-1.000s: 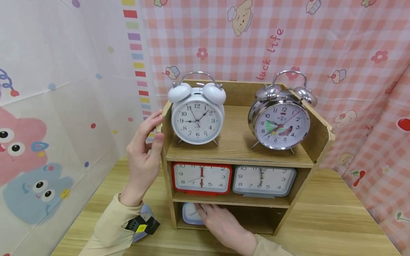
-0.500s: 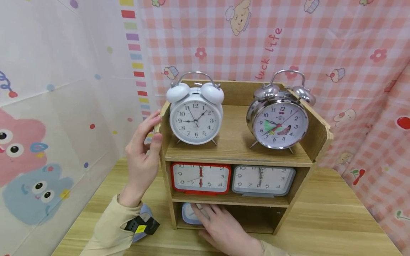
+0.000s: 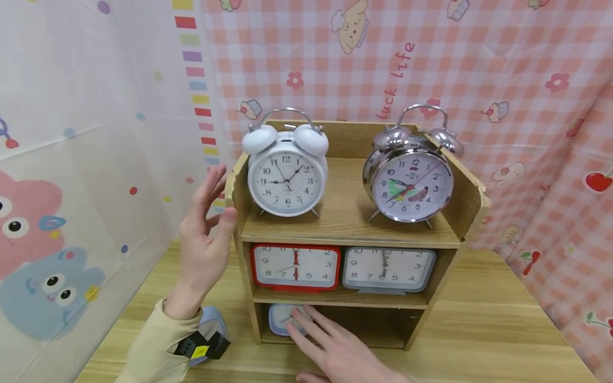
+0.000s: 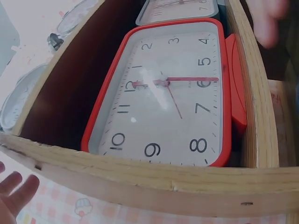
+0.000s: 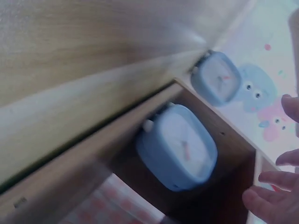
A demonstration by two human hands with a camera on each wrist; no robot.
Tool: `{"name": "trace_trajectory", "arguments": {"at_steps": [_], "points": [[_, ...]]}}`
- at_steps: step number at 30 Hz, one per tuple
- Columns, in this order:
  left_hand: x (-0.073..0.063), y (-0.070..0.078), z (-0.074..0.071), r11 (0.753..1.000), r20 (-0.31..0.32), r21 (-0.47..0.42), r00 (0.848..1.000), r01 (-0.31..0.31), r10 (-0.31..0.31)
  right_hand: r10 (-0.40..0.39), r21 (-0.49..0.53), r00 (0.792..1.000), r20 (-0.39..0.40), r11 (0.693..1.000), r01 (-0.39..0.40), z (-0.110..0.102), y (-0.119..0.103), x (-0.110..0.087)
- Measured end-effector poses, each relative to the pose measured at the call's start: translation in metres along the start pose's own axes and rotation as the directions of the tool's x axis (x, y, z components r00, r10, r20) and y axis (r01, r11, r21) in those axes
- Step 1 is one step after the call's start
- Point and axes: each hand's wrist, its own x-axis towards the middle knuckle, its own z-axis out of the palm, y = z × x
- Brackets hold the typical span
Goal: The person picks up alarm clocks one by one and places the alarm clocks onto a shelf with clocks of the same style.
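A wooden shelf (image 3: 351, 234) stands on the table. In its bottom compartment, at the left end, sits a small light-blue alarm clock (image 3: 279, 318), also visible in the right wrist view. My right hand (image 3: 337, 348) is just in front of that compartment, fingers spread and overlapping the clock's right part in the head view. Beside the shelf's left side panel is my left hand (image 3: 203, 239), fingers loosely extended and holding nothing. Another light-blue clock (image 5: 217, 78) is on the table left of the shelf, partly hidden under my left wrist in the head view.
On the top shelf are a white twin-bell clock (image 3: 287, 181) and a silver twin-bell clock (image 3: 412, 186). The middle compartment holds a red-framed clock (image 4: 163, 93) and a grey-framed clock (image 3: 389, 268). A pink checked cloth (image 3: 479, 69) hangs behind.
My right hand has drawn back from inside the bottom compartment, showing more of the blue clock. My left hand has come away from the shelf's left edge.
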Motion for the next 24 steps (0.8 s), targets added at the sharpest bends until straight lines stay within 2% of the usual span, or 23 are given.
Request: {"name": "trace_trajectory", "arguments": {"at_steps": [4, 8, 11, 14, 18, 24], "points": [[-0.003, 0.003, -0.007, 1.000, 0.016, 0.011, 1.000, 0.017, -0.017, -0.049, -0.008, 0.988, -0.144, 0.999, 0.048, -0.015, 0.003, -0.002], [-0.007, 0.005, -0.015, 0.999, 0.052, 0.040, 0.998, 0.037, -0.039, -0.100, -0.009, 0.950, -0.296, 0.995, 0.102, -0.033, 0.010, -0.002], [-0.010, 0.006, -0.023, 0.996, 0.074, 0.080, 0.996, 0.046, -0.052, -0.111, -0.005, 0.923, -0.369, 0.993, 0.117, -0.049, 0.016, 0.000], [-0.014, 0.008, -0.032, 0.991, 0.088, 0.113, 0.993, 0.068, -0.078, -0.093, 0.015, 0.910, -0.404, 0.994, 0.108, -0.068, 0.022, 0.002], [-0.019, 0.008, -0.041, 0.988, 0.105, 0.131, 0.990, 0.083, -0.097, -0.021, 0.057, 0.896, -0.443, 0.997, 0.051, -0.092, 0.031, 0.003], [-0.026, 0.013, -0.050, 0.977, 0.156, 0.198, 0.981, 0.085, -0.117, 0.072, 0.071, 0.849, -0.524, 0.997, -0.041, -0.122, 0.048, 0.001]]}}
